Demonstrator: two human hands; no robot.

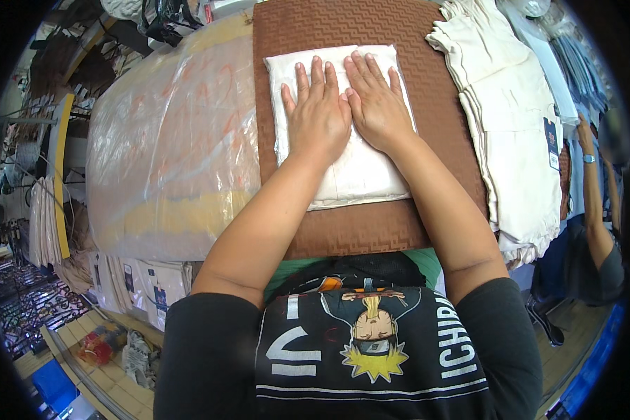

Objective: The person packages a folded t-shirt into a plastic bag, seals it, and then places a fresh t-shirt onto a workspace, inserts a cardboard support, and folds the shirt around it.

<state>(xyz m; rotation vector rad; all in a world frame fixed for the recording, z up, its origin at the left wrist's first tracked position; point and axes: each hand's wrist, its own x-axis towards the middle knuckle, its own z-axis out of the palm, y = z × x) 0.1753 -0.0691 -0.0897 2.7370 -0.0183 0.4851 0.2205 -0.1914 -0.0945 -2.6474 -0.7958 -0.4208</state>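
Note:
A folded white garment (365, 176) lies flat on a brown patterned cloth (371, 234) in front of me, with what looks like clear plastic showing along its edges. My left hand (318, 120) rests palm down on its upper left part, fingers stretched and apart. Beside it, my right hand (381, 105) presses flat on the upper right part, fingers also spread. The two thumbs meet near the garment's middle. Neither hand grips anything; the cloth under the palms is hidden.
To the right lies a stack of cream garments (507, 126) with a dark hang tag (551, 143). Plastic-wrapped material (171, 147) covers the left side. Another person's arm (593, 203) reaches toward blue garments (579, 70) at the far right. Pale garments (136, 280) hang lower left.

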